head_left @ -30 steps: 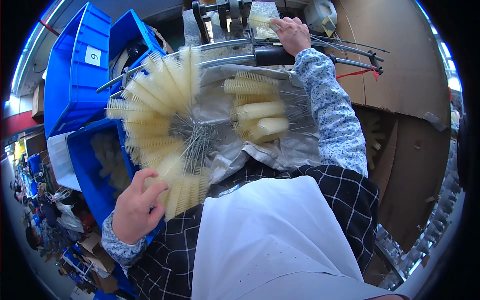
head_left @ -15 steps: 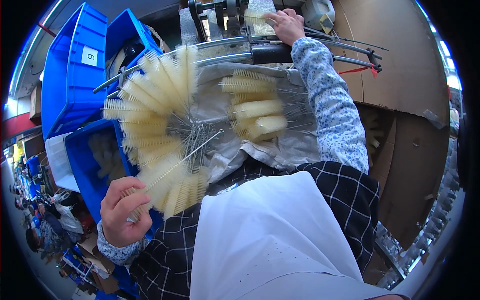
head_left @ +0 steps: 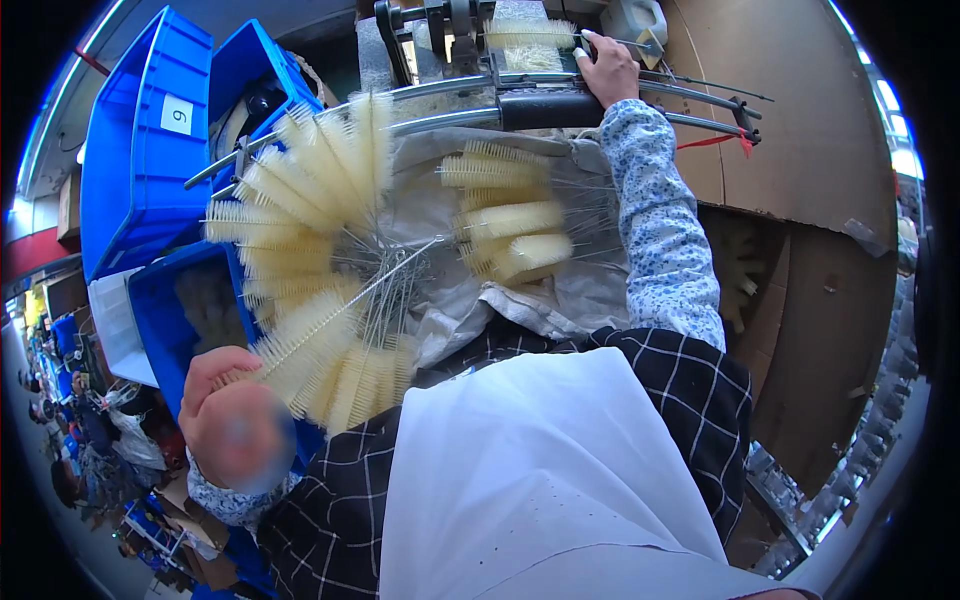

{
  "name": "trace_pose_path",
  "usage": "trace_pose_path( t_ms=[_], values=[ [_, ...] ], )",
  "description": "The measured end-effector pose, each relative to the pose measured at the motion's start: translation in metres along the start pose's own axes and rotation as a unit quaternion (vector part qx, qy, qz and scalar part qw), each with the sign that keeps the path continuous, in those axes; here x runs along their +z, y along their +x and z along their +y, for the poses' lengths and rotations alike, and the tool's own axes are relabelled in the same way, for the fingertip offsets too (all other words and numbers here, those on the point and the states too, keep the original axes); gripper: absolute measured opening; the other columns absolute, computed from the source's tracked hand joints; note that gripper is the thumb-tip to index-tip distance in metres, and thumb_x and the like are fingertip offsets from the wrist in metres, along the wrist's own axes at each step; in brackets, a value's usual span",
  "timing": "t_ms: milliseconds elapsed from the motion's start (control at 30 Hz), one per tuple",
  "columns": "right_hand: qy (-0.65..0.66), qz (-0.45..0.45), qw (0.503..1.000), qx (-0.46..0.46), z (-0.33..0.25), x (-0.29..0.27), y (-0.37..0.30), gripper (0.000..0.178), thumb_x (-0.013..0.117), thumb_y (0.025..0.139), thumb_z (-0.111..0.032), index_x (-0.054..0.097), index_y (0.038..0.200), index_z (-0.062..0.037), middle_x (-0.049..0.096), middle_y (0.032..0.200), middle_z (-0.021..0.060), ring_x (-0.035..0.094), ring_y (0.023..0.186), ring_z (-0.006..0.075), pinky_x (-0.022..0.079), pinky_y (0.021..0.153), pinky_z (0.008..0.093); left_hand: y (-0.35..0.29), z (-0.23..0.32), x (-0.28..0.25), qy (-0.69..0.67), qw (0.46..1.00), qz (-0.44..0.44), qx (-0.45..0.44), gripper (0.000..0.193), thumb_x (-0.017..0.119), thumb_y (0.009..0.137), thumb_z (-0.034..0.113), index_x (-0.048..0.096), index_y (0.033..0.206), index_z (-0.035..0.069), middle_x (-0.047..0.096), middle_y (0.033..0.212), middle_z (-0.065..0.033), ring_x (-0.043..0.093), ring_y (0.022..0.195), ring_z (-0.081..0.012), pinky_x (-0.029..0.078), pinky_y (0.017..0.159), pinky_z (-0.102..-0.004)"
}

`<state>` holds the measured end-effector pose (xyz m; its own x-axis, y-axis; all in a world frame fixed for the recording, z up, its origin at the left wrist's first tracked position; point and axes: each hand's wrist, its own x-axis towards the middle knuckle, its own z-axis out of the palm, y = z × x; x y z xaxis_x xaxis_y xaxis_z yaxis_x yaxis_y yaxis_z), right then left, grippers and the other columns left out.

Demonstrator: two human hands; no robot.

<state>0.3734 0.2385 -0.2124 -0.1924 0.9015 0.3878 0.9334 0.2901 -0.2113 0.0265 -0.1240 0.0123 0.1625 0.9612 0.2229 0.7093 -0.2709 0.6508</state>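
Note:
Pinched in my left hand (head_left: 235, 420) is the tip of a cream bristle brush (head_left: 310, 335) with a twisted wire stem, its stem end lying across other stems. Part of that hand is blurred. At the far side, my right hand (head_left: 610, 70) has its fingers closed on the wire stem of another bristle brush (head_left: 530, 35), which lies level beside a dark metal machine (head_left: 460, 40). Between my hands, a fan of brushes (head_left: 285, 195) spreads on the left with stems pointing inward. A smaller stack of brushes (head_left: 515, 218) rests right of it on a grey cloth (head_left: 410, 170).
Curved metal rails (head_left: 440, 118) cross in front of the machine. Blue bins (head_left: 150, 150) stand at the left, one lower bin (head_left: 165, 300) holding pale brush pieces. Cardboard (head_left: 790, 120) walls the right side, and a white jug (head_left: 635, 25) sits at the back.
My right hand has shifted right, and more of the brush by the machine shows. My left hand has moved slightly left, drawing its brush a little toward the lower left.

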Motion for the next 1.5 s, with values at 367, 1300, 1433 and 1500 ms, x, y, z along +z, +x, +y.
trace_pose_path(
  t_ms=[367,1300,1433,1500],
  values=[
    [0.033,0.001,0.999,-0.023,-0.065,0.010,-0.003,0.025,0.055,0.073,-0.017,0.060,0.097,-0.0094,0.059,0.095,0.0076,0.055,0.093,0.0251,0.042,0.077,0.0421,0.004,0.004,-0.006,0.001,1.000,0.025,0.018,0.022,0.053,0.061,-0.006,0.054,0.081,0.004,0.053,0.090,-0.0187,0.051,0.067,-0.0181,0.042,0.057,-0.0237],
    [-0.058,-0.079,0.995,-0.014,0.042,-0.014,0.042,0.026,0.048,0.082,-0.026,0.059,0.102,-0.0122,0.059,0.096,0.0159,0.055,0.091,0.0306,0.042,0.079,0.0384,0.073,0.001,0.002,-0.026,0.992,-0.081,0.089,0.014,0.047,0.071,-0.001,0.046,0.084,0.003,0.050,0.099,-0.0185,0.050,0.086,-0.0238,0.039,0.078,-0.0313],
    [0.051,-0.184,0.977,-0.096,0.061,-0.048,0.035,0.027,0.041,0.085,-0.015,0.057,0.107,-0.0170,0.061,0.096,0.0111,0.057,0.087,0.0279,0.045,0.077,0.0353,0.113,-0.007,0.031,-0.115,0.980,-0.126,0.107,0.015,0.046,0.070,-0.002,0.046,0.085,0.002,0.051,0.095,-0.0124,0.050,0.083,-0.0189,0.039,0.076,-0.0290],
    [0.192,-0.238,0.951,-0.047,0.071,-0.085,0.018,0.025,0.044,0.086,-0.016,0.057,0.107,-0.0129,0.061,0.095,0.0102,0.057,0.087,0.0231,0.046,0.076,0.0334,0.129,-0.017,0.056,-0.187,0.967,-0.114,0.128,0.016,0.047,0.070,-0.002,0.046,0.085,0.002,0.050,0.091,-0.0090,0.050,0.081,-0.0153,0.040,0.074,-0.0274]
  ],
)
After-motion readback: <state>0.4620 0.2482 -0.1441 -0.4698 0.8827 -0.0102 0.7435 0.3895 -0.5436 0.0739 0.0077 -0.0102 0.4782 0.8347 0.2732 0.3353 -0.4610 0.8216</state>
